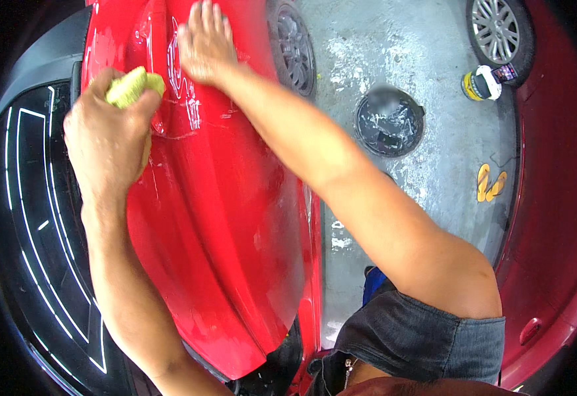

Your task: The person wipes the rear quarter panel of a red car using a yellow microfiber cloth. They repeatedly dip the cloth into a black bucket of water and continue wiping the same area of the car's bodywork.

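My left hand [108, 132] is closed around a bunched yellow-green cloth [130, 89], held beside the red car door [202, 191]. The cloth looks like microfiber. Fingers stretched out, my right hand [206, 43] lies flat on the red bodywork beyond the cloth, with nothing in it. The red surface between and below the hands is glossy and wet in patches. Near the cloth, the door handle area [148, 43] shows bright reflections and water.
Dark window glass [44, 224] runs along the left. On the wet grey floor [341, 59] stand a dark round bucket [389, 125], yellow flip-flops [490, 183] and a yellow-black tub [476, 87] with white cloth and a phone on top. Another red car [559, 198] borders the right.
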The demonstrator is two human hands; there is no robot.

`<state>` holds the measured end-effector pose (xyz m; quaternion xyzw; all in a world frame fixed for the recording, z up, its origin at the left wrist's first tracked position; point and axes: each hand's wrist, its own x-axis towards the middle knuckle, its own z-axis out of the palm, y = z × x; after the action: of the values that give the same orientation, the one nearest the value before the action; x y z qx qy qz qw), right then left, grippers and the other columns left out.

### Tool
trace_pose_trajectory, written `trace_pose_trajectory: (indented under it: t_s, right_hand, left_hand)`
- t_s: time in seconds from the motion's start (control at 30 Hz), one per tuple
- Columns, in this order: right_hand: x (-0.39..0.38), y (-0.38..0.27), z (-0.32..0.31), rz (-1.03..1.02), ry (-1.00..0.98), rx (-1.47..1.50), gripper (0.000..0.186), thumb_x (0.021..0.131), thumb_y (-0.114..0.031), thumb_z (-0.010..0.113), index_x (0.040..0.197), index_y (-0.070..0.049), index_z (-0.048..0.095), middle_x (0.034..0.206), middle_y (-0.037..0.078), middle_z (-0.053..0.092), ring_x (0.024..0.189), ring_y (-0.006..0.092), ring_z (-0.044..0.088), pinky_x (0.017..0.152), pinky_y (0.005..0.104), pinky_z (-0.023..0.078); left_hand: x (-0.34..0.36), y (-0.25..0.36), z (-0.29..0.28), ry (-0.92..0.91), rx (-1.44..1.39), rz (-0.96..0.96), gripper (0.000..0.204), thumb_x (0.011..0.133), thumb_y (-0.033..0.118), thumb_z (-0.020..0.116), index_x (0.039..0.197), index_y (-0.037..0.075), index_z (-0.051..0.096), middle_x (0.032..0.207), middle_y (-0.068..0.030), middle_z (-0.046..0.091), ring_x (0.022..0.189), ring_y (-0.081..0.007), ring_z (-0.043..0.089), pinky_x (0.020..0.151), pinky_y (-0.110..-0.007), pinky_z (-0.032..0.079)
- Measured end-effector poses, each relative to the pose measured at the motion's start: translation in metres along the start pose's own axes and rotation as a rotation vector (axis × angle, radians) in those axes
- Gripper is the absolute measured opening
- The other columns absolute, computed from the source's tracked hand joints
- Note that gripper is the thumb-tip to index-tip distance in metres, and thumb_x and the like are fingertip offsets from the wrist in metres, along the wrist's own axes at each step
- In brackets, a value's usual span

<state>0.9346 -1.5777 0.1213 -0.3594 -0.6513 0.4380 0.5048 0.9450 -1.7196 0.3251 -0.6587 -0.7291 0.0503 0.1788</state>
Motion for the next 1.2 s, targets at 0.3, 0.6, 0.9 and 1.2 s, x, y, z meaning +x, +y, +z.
trace_pose_trajectory:
  t_s: [0.3, 0.6, 0.9, 1.2]
  right_hand:
    - [-0.096, 0.008, 0.017, 0.169, -0.094, -0.107, 0.075, 0.108, -0.048, 0.015, 0.161, 0.004, 0.008, 0.17, 0.021, 0.002, 0.158, 0.0337, -0.001, 0.128, 0.0455, 0.002]
    - [-0.521, -0.081, 0.03, 0.087, -0.155, 0.029, 0.075, 0.107, -0.038, 0.031, 0.158, 0.011, 0.008, 0.166, 0.032, 0.002, 0.155, 0.047, 0.0, 0.126, 0.0568, 0.001]
    - [-0.745, -0.133, 0.016, 0.059, -0.472, 0.001, 0.082, 0.107, -0.048, 0.029, 0.157, 0.013, 0.003, 0.164, 0.036, -0.001, 0.154, 0.052, -0.002, 0.125, 0.0591, 0.001]
    - [-0.444, -0.017, 0.012, 0.06, -0.211, 0.026, 0.081, 0.108, -0.048, 0.028, 0.158, 0.01, 0.002, 0.166, 0.032, 0.0, 0.155, 0.047, 0.0, 0.126, 0.055, 0.005]
  left_hand:
    - [-0.082, 0.009, 0.023, -0.117, 0.178, -0.151, 0.036, 0.084, 0.035, 0.075, 0.108, 0.008, 0.073, 0.096, -0.0162, 0.076, 0.09, -0.0351, 0.075, 0.083, -0.046, 0.058]
    - [-0.294, 0.018, 0.002, -0.263, 0.281, -0.112, 0.037, 0.084, 0.03, 0.077, 0.113, 0.012, 0.063, 0.104, -0.0158, 0.072, 0.092, -0.0399, 0.072, 0.078, -0.051, 0.058]
    - [-0.439, 0.032, -0.012, -0.408, 0.251, -0.035, 0.038, 0.078, 0.025, 0.081, 0.104, 0.011, 0.058, 0.104, -0.0138, 0.065, 0.084, -0.0353, 0.073, 0.067, -0.046, 0.061]
    - [-0.307, 0.025, 0.004, -0.314, 0.318, -0.051, 0.043, 0.072, 0.022, 0.086, 0.101, 0.01, 0.057, 0.105, -0.0132, 0.062, 0.082, -0.0349, 0.072, 0.066, -0.046, 0.06]
